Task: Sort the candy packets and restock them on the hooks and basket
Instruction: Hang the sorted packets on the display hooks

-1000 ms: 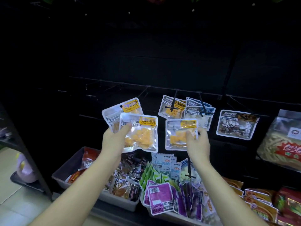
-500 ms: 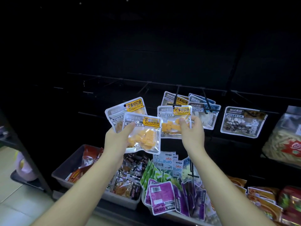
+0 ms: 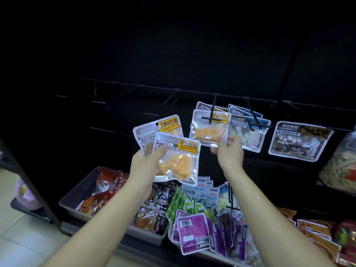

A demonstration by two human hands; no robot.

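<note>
A person's left hand point(image 3: 146, 164), at the centre of the frame, grips two clear mango candy packets fanned one over the other. The thumb presses across the front mango packet point(image 3: 178, 158), and the rear mango packet point(image 3: 152, 132) shows above and to the left of it. Both are full of yellow cubes and carry yellow labels.

Just right of centre, the right hand point(image 3: 229, 153) pinches the lower edge of a third mango packet point(image 3: 209, 132), with the fingers curled behind it and the thumb in front. This packet is raised against a black hook point(image 3: 212, 110) on the dark display wall, and the hook's crossbar shows in front of the packet's header. Another packet of the same kind hangs just behind it.

To the right, a second hook point(image 3: 252, 117) carries blue-labelled packets point(image 3: 249, 133) of white sweets. Further right hangs a dark-labelled packet point(image 3: 300, 141) of mixed pieces. A large bag point(image 3: 341, 170) is cut off by the right edge of the frame.

Below the hands, at lower left, a grey basket point(image 3: 79, 191) holds red and dark wrappers. Beside it at lower centre lie green packets point(image 3: 179, 205) and purple packets point(image 3: 192, 231), heaped together. Pale floor tiles point(image 3: 17, 239) show in the lower left corner.
</note>
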